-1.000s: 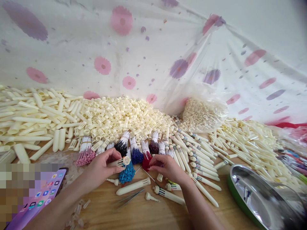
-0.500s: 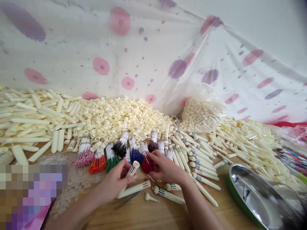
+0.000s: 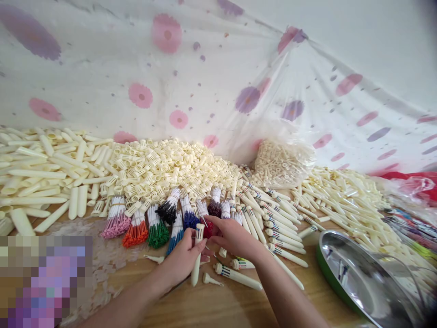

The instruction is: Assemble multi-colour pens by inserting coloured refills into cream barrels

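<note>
My left hand (image 3: pixel 182 257) is closed around a cream multicolour-pen barrel (image 3: pixel 195 269), nearly upright with its slotted end up. Close on its right, my right hand (image 3: pixel 230 239) has its fingers pinched beside the barrel; what they hold, if anything, is hidden. Behind my fingers lie bundles of thin refills with white ends, among them red refills (image 3: pixel 207 225), blue refills (image 3: pixel 190 218) and green refills (image 3: pixel 157 231). Below my right hand, a small cream pointed plug (image 3: pixel 211 279) and a pen with coloured sliders (image 3: pixel 239 276) lie on the wooden table (image 3: pixel 191 312).
Slotted cream collars (image 3: pixel 170 166) are heaped at the back, with cream tubes (image 3: pixel 41 175) to the left. Rows of pens (image 3: pixel 285 243) lie right of my hands. A steel-lined green bowl (image 3: pixel 353 282) stands at right, below more cream barrels (image 3: pixel 341 193).
My left hand has moved right and now holds the slotted barrel nearly upright; before, the long barrel lay slanted low by that hand. My right hand has shifted slightly left, closer to it.
</note>
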Motion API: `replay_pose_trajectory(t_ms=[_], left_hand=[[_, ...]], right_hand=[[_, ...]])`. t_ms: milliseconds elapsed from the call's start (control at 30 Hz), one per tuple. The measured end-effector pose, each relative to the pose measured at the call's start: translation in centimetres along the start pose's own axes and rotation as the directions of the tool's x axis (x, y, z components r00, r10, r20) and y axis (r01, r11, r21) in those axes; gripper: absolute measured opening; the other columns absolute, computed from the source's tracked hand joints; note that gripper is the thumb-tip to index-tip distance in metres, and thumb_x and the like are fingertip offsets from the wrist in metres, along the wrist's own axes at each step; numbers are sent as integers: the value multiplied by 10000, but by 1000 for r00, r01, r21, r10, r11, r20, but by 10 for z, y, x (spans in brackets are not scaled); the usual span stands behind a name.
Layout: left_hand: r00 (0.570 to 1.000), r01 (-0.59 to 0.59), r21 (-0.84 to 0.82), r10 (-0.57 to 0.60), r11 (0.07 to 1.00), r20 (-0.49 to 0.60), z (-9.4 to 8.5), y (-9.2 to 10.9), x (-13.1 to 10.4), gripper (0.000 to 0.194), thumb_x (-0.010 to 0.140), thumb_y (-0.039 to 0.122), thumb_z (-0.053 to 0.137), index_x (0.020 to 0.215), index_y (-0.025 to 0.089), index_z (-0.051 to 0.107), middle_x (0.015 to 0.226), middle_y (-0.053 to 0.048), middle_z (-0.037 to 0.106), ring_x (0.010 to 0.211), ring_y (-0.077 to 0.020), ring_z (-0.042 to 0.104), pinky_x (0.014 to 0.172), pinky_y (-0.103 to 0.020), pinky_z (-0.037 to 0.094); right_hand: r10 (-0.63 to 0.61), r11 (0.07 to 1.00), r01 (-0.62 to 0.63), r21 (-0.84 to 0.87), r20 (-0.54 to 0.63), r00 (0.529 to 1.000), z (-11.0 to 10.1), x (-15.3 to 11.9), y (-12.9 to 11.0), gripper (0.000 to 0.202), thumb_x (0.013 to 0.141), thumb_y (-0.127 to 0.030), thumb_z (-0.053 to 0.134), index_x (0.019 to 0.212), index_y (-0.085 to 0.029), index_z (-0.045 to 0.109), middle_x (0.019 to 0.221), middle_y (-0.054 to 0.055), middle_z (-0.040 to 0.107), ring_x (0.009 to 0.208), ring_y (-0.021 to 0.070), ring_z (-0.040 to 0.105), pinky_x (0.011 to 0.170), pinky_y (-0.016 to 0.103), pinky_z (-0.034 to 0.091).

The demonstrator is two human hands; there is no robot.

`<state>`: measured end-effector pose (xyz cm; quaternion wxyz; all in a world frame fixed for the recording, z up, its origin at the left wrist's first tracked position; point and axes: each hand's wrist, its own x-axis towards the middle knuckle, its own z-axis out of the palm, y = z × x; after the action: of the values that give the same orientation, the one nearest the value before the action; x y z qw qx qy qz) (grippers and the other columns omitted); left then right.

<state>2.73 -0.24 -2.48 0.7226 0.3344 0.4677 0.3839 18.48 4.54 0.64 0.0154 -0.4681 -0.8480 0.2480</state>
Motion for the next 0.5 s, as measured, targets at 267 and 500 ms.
replay_pose_trajectory(t_ms=[267,500], left_hand=[[998,-6,-22,5,1000,-58,-1,-2,8,202,776,245,645,792,204,447,805,-40,707,718,-189,700,727,-362,531],[998,-14,-18,13,1000,-66,-1,-2,11,166,806,191,601,782,205,437,821,-33,707,708,-174,697,727,-358,528]], right_hand=[[-80,997,78,-28,-68,994,9,0,12,448,898,-382,466,1300,-185,456,1078,117,646,958,245,595,769,301,421],[15,993,-30,-115,-130,991,18,13,11,296,918,-358,436,1110,-213,608,920,77,678,824,213,629,676,264,409]])
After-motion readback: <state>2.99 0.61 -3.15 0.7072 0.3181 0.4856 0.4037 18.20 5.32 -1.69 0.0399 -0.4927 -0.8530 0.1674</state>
